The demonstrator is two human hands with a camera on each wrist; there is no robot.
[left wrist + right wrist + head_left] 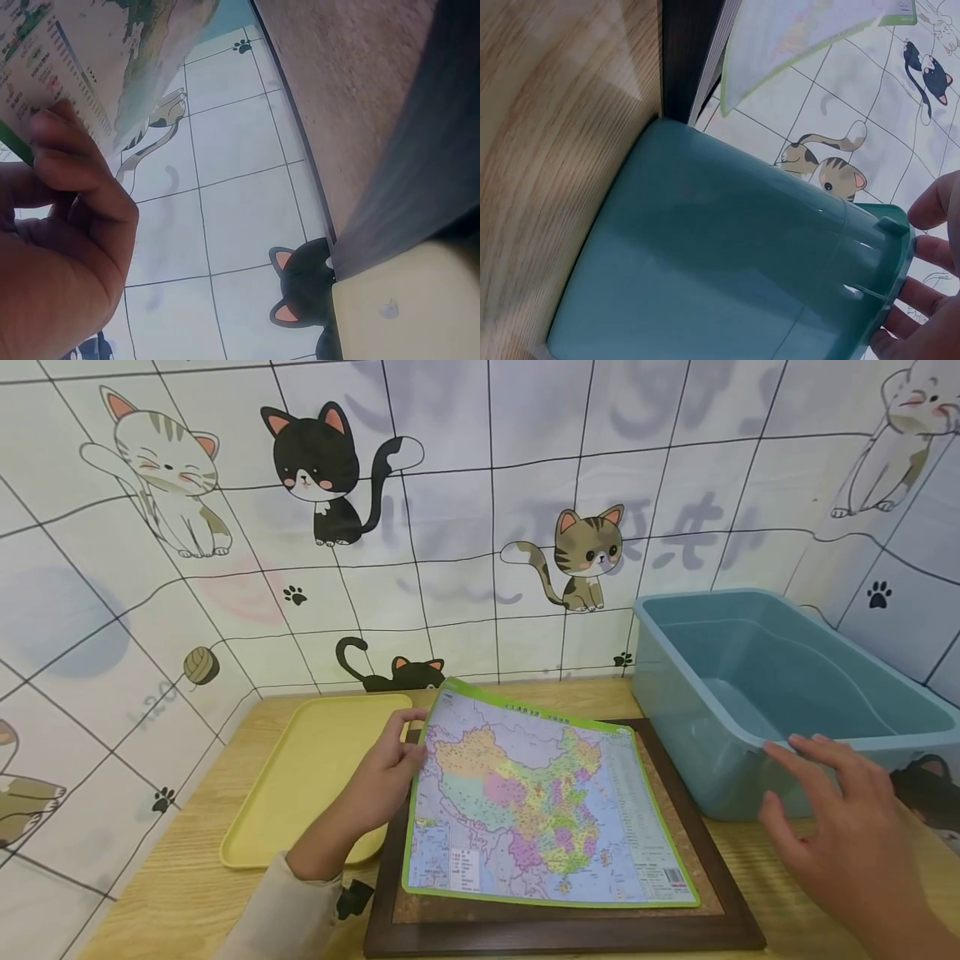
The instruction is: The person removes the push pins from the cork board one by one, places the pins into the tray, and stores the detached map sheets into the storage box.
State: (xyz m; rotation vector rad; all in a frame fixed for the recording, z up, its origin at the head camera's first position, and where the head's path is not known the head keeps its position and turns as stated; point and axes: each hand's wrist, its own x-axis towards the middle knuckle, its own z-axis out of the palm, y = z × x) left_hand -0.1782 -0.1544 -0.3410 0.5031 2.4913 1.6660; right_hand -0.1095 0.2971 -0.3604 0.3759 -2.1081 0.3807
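In the head view, a left hand [382, 777] pinches the left edge of a thin, green-bordered printed map sheet [525, 802], tilted above a brown-framed cork board [562, 935] beside a yellow rectangular tray [322, 760]. A right hand [847, 827] spreads its fingers at the rim of a blue plastic bin [671, 718]. The sheet looks light, bendy, perhaps slick, best taken by opposite edges. The left wrist view shows curled fingers at its border, board apart. In the right wrist view, the bin stands close against the board; upward looks roomiest.
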